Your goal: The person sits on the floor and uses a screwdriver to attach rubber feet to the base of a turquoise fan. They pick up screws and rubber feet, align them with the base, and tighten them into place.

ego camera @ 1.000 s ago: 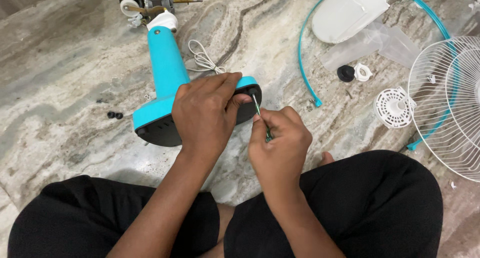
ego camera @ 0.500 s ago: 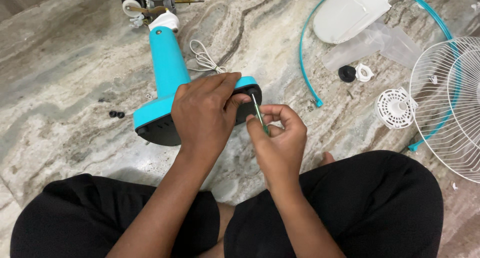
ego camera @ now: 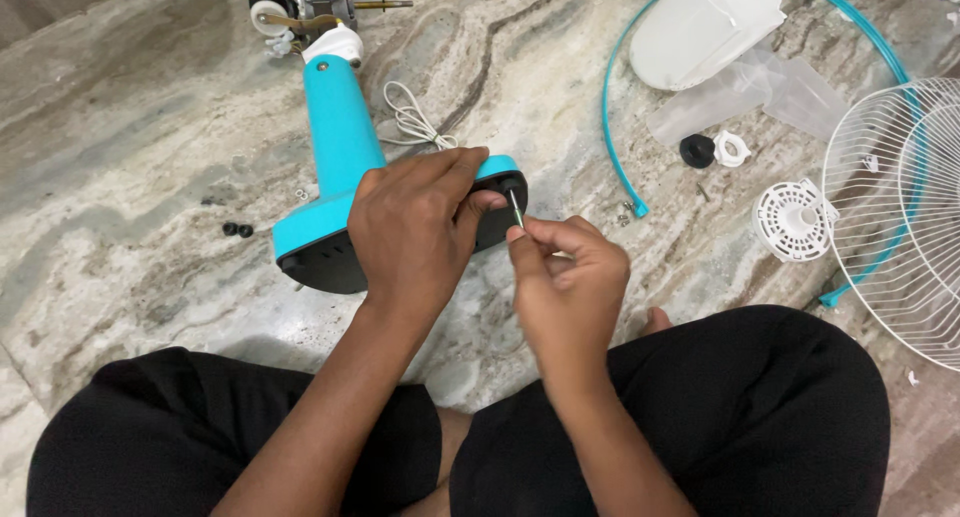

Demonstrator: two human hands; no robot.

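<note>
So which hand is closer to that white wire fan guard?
Right. The right hand, holding the screwdriver, sits nearer the white wire fan guard; the left hand rests on the turquoise base, farther away.
</note>
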